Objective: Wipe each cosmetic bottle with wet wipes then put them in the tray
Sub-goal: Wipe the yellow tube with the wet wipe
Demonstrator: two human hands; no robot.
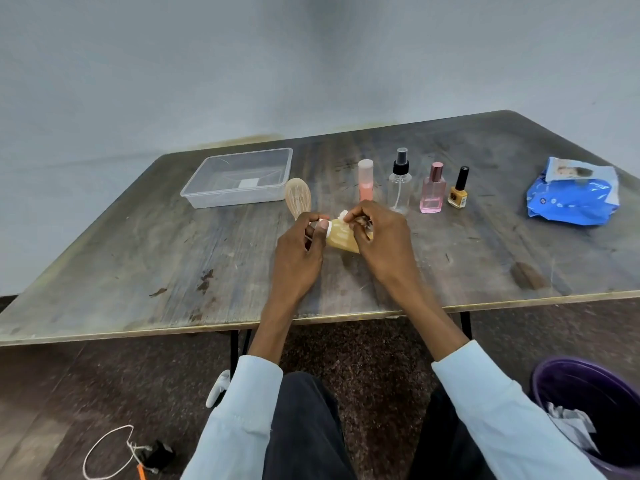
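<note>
Tan squat bottle (pixel 341 239) between both hands, white wipe (pixel 343 216) atop.

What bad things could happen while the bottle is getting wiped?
1. The tan bottle is held above the table between the left hand and the right hand, which also holds the wipe; a wet bottle might slip and drop.
2. The pink tube and the spray bottle stand just behind the hands, so a bump might topple them.
</note>
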